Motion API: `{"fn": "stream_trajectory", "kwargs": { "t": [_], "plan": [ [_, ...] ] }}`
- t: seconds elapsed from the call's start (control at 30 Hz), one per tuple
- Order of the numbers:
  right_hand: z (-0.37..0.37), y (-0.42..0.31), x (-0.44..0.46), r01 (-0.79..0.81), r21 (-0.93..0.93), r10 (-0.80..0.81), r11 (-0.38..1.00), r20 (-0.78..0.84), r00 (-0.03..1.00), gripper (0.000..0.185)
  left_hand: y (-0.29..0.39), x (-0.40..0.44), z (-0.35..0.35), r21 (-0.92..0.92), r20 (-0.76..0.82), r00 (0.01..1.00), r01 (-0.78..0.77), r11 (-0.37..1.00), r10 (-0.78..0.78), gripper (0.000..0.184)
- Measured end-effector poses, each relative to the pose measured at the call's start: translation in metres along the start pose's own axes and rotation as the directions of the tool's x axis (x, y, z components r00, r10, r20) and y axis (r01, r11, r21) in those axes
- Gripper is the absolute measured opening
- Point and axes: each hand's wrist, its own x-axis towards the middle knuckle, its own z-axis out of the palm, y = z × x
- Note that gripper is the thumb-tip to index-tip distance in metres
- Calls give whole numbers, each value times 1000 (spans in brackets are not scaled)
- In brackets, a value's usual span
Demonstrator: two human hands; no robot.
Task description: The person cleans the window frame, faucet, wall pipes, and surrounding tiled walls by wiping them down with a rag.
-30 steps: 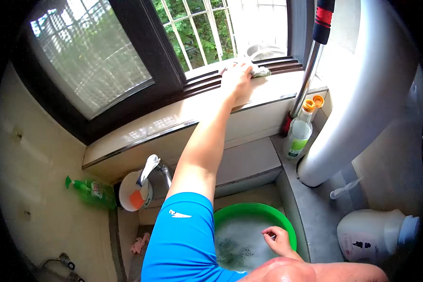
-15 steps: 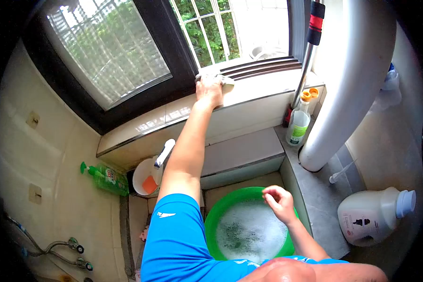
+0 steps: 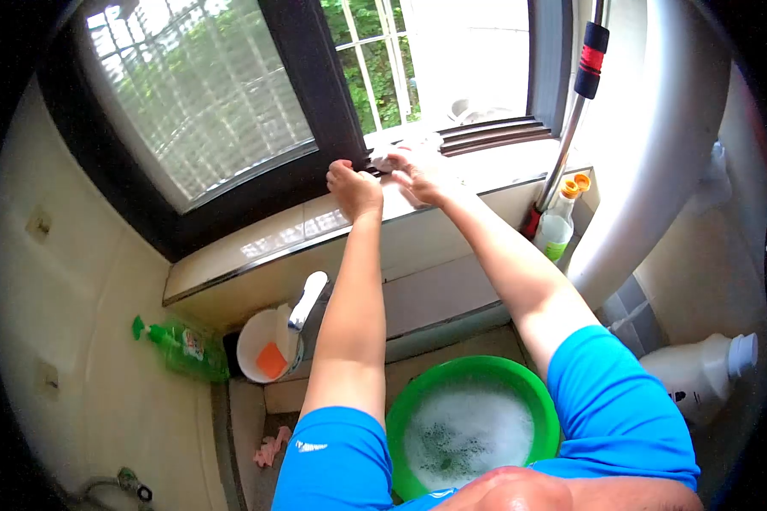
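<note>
At the lower corner of the dark window frame (image 3: 268, 183), my left hand (image 3: 355, 192) rests with its fingers curled against the frame. Whether it grips the frame's edge or something small is hidden. Just to its right, my right hand (image 3: 422, 177) has its fingers on a pale greyish cloth (image 3: 389, 159) bunched in the window track (image 3: 498, 134). Below my arms stands a green basin (image 3: 548, 409) of foamy water.
A white tub (image 3: 251, 341) holds an orange piece and a white-handled item, beside a green pump bottle (image 3: 192, 351). At right are a pole (image 3: 562, 153), an orange-capped bottle (image 3: 556, 228), a thick white pipe (image 3: 648, 170) and a white jug (image 3: 686, 370). Pink cloth (image 3: 270, 446) lies low left.
My right hand has risen from above the basin to the cloth at the window track. My left hand has come off the cloth and shifted left onto the window frame.
</note>
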Motion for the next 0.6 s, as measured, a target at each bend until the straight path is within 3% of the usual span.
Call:
{"fn": "stream_trajectory", "kwargs": {
  "t": [0.07, 0.13, 0.17, 0.2, 0.27, 0.33, 0.4, 0.43, 0.47, 0.5, 0.57, 0.6],
  "plan": [
    [7, 15, 5, 34, -92, -40, 995, -71, 997, 27, 0, 1, 1, 8, 79, 997, 18, 1000, -19, 22],
    [2, 24, 9, -129, 83, 120, 988, 98, 988, 28, 8, -1, -6, 67, 173, 982, 64, 996, -75, 22],
    [1, 31, 6, -88, 20, 88, 996, -6, 996, 25, 10, 0, -8, 74, 220, 971, 80, 994, -94, 22],
    [0, 46, 8, -147, -173, 148, 974, -4, 989, 24, 13, -1, -11, 87, 263, 958, 95, 992, -115, 22],
    [-9, 75, 18, -339, -301, 377, 891, 75, 923, 26, 21, -2, -19, 108, 307, 943, 98, 989, -127, 22],
    [-40, 69, 15, -447, -286, 455, 848, -40, 889, 30, 23, -3, -21, 124, 344, 928, 109, 986, -146, 22],
    [-41, 111, 25, -388, -514, 413, 765, -71, 908, 33, 24, -2, -19, 158, 364, 921, 86, 984, -139, 23],
    [-53, 111, 32, -586, -298, 583, 754, -109, 805, 35, 25, -2, -22, 155, 364, 920, 95, 983, -147, 23],
    [-63, 123, 38, -560, -393, 571, 730, -100, 815, 38, 27, -2, -24, 148, 380, 915, 88, 985, -139, 23],
    [-74, 119, 51, -840, -143, 834, 524, -116, 540, 49, 27, -3, -25, 144, 397, 908, 80, 986, -132, 24],
    [-82, 140, 47, -833, -203, 792, 514, -262, 552, 51, 21, -4, -23, 139, 376, 921, 50, 989, -99, 25],
    [-73, 174, 44, -746, -539, 750, 390, -283, 597, 54, 19, -4, -21, 147, 371, 926, 20, 989, -74, 25]
  ]
}}
